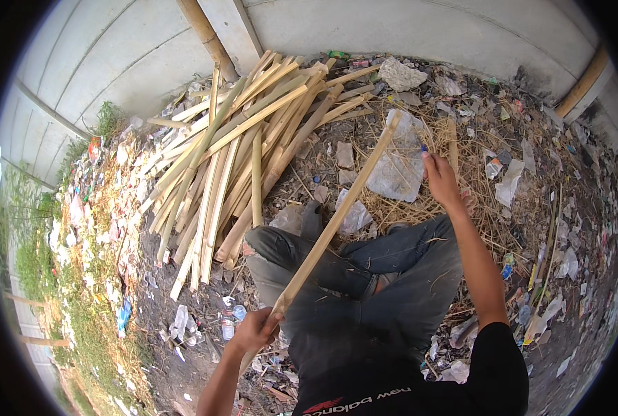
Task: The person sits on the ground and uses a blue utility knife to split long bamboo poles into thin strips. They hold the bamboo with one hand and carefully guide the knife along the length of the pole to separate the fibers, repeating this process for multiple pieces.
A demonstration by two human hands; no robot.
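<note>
I sit cross-legged with a long split bamboo strip (343, 208) slanting across my lap, its far end up and to the right. My left hand (257, 331) is closed round its near part, by my left thigh. My right hand (442, 179) is raised beyond my right knee, apart from the strip. Its fingers are closed on a slim tool with a blue end (424, 148); the rest of the tool cannot be made out. Close to that hand lie thin bamboo shavings (420, 208) and a whitish sheet (396, 170).
A large heap of split bamboo strips (246, 145) lies ahead to the left. Pale wall panels (420, 31) with bamboo poles (208, 38) stand behind. Litter covers the ground, with a stone (401, 74) by the wall and a plastic bottle (228, 326) left of my left hand.
</note>
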